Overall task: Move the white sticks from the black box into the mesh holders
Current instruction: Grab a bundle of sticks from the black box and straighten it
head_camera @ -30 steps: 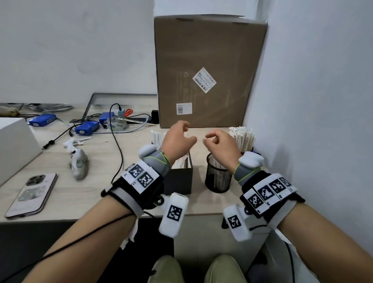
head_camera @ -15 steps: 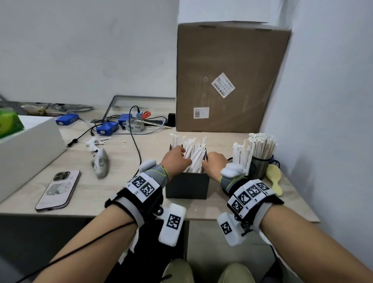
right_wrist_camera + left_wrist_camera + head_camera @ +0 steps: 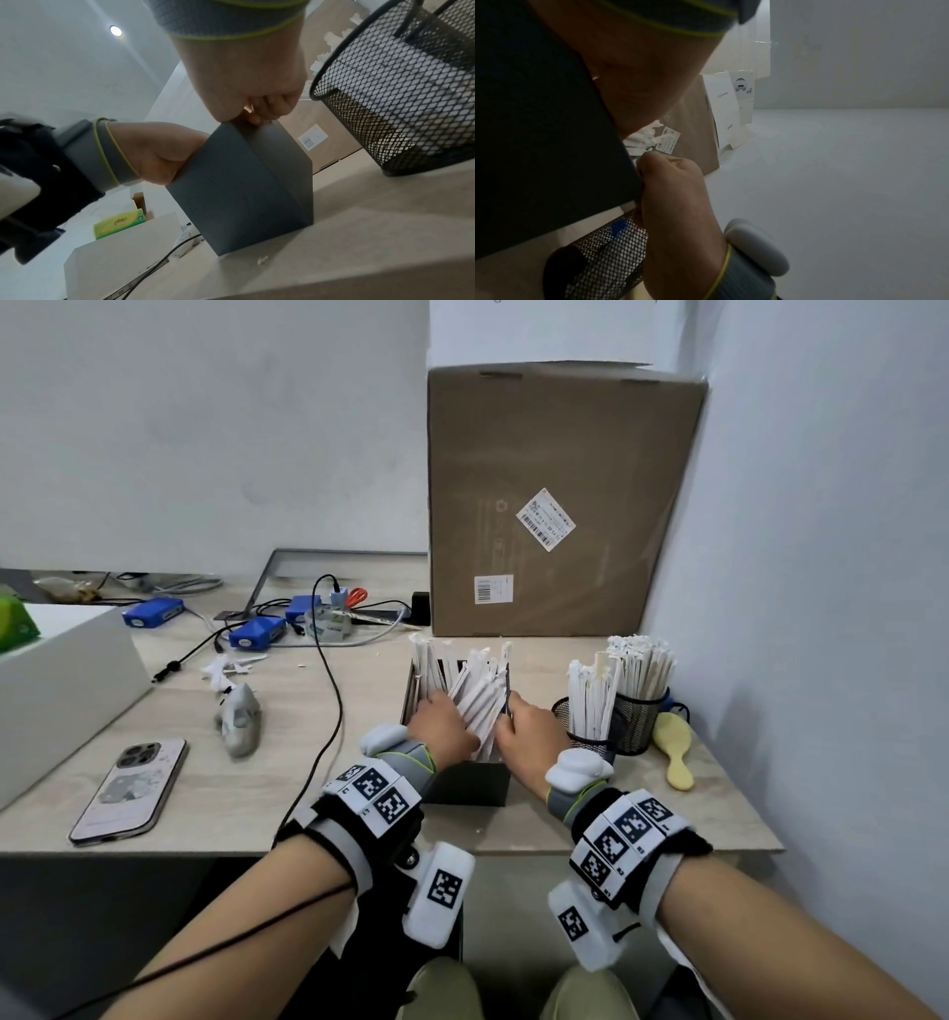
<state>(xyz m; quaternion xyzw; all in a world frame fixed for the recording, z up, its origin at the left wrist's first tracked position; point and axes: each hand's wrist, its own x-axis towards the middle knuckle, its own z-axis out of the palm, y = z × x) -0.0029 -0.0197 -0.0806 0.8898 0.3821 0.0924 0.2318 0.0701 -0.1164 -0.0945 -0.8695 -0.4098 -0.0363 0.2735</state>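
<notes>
The black box [image 3: 464,785] stands near the table's front edge, packed with white sticks [image 3: 480,695] that lean to the right. My left hand [image 3: 442,722] reaches into the box from the left, its fingers curled in among the sticks and mostly hidden. My right hand [image 3: 531,734] is at the box's right wall, fingers curled over the rim [image 3: 257,113]. Two black mesh holders stand to the right of the box, the near one [image 3: 590,737] and the far one [image 3: 644,719], both holding white sticks.
A tall cardboard carton [image 3: 560,505] stands behind the box against the right wall. A yellow hairbrush [image 3: 675,752] lies beside the holders. To the left are a black cable [image 3: 328,690], a phone [image 3: 131,788], a grey crumpled object [image 3: 239,721] and a white box [image 3: 56,680].
Both hands have come down from above the table, where they held nothing, onto the black box. The left hand has gone in among the sticks; the right has closed on the right rim.
</notes>
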